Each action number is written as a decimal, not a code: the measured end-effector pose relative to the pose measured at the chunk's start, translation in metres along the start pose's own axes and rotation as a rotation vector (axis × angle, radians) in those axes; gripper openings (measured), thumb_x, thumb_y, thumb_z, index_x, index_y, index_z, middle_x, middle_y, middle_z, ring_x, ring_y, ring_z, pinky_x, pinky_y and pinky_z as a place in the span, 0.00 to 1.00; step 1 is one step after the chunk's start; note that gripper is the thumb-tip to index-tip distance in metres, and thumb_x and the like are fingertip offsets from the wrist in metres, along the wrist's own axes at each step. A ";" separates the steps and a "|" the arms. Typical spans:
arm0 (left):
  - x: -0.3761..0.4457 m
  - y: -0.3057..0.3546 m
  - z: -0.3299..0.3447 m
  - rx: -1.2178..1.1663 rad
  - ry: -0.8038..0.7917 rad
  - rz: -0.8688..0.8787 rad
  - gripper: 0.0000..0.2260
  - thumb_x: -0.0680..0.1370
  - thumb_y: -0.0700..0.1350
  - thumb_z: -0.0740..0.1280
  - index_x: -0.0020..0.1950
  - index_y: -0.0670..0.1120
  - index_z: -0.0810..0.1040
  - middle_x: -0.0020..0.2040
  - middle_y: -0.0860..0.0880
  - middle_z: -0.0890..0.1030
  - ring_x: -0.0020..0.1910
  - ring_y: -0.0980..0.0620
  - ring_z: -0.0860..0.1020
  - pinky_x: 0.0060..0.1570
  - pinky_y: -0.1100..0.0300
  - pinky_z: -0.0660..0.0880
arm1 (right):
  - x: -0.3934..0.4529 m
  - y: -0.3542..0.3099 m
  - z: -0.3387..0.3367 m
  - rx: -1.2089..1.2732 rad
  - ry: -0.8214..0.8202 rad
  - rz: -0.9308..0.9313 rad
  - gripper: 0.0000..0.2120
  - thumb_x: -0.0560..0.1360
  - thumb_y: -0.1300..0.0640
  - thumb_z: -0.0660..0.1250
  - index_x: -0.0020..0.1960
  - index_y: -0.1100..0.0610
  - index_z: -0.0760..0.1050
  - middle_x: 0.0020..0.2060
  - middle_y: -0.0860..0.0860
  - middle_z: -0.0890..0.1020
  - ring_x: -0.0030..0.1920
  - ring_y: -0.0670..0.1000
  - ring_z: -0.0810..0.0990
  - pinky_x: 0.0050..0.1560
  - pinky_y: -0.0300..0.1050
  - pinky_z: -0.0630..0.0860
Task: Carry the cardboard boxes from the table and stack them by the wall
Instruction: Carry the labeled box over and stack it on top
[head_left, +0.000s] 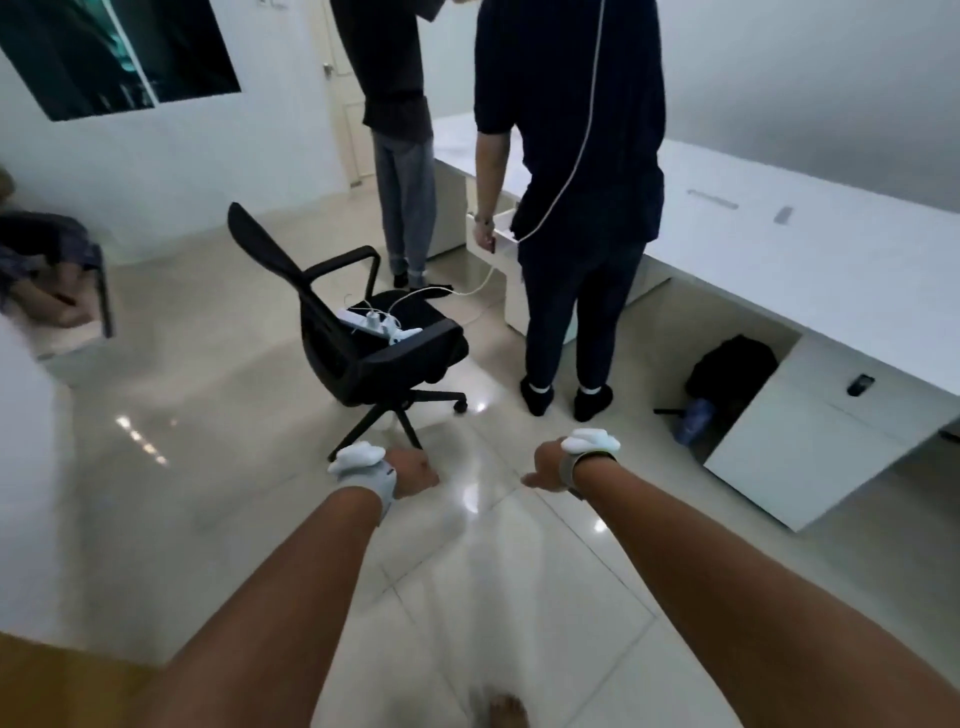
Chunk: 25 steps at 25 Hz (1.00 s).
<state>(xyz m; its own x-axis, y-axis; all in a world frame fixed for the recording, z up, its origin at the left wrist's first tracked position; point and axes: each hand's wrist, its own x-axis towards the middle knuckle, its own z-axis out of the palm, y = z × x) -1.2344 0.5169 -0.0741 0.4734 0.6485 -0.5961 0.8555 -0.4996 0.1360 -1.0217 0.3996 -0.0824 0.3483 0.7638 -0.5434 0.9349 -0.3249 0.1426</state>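
Note:
Both my arms reach forward over the tiled floor (519, 571), each wrist wearing a white strapped device. My left hand (413, 474) hangs loosely and holds nothing. My right hand (545, 470) also holds nothing, with a finger pointing left. The long white table (779, 249) runs along the right wall, and no box shows on it. A tan-brown surface (57, 675) in the bottom left corner may be cardboard. Another tan shape (47, 306) lies at the left under dark cloth.
A black office chair (363, 343) carrying a white power strip (374, 322) stands just ahead on the left. Two people stand ahead, one in dark clothes (576, 208) by the table and one in grey trousers (402, 182) behind. A black bag (732, 364) lies under the table beside a white drawer unit (805, 447).

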 end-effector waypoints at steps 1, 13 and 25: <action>-0.003 0.025 0.000 0.023 -0.003 0.043 0.22 0.81 0.56 0.62 0.69 0.44 0.75 0.68 0.45 0.76 0.64 0.43 0.77 0.62 0.54 0.73 | -0.018 0.022 0.008 0.025 -0.004 0.058 0.25 0.77 0.32 0.56 0.41 0.55 0.71 0.35 0.50 0.75 0.53 0.57 0.81 0.54 0.49 0.73; -0.004 0.357 0.023 0.332 -0.034 0.463 0.20 0.81 0.57 0.62 0.65 0.44 0.77 0.64 0.45 0.79 0.58 0.44 0.79 0.55 0.55 0.74 | -0.140 0.306 0.123 0.310 -0.021 0.449 0.33 0.76 0.31 0.57 0.61 0.59 0.77 0.55 0.55 0.80 0.57 0.59 0.79 0.62 0.51 0.73; -0.022 0.726 0.067 0.434 -0.090 0.700 0.23 0.81 0.58 0.60 0.66 0.42 0.77 0.62 0.45 0.80 0.57 0.44 0.80 0.59 0.53 0.77 | -0.250 0.618 0.222 0.417 -0.026 0.715 0.24 0.70 0.31 0.56 0.47 0.50 0.77 0.53 0.49 0.83 0.56 0.56 0.81 0.60 0.51 0.76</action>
<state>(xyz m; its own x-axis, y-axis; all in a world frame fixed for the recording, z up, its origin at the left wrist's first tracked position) -0.6381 0.1015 -0.0157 0.8318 0.0659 -0.5511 0.2037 -0.9599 0.1926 -0.5458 -0.1164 -0.0420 0.8430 0.2823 -0.4579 0.3842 -0.9117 0.1453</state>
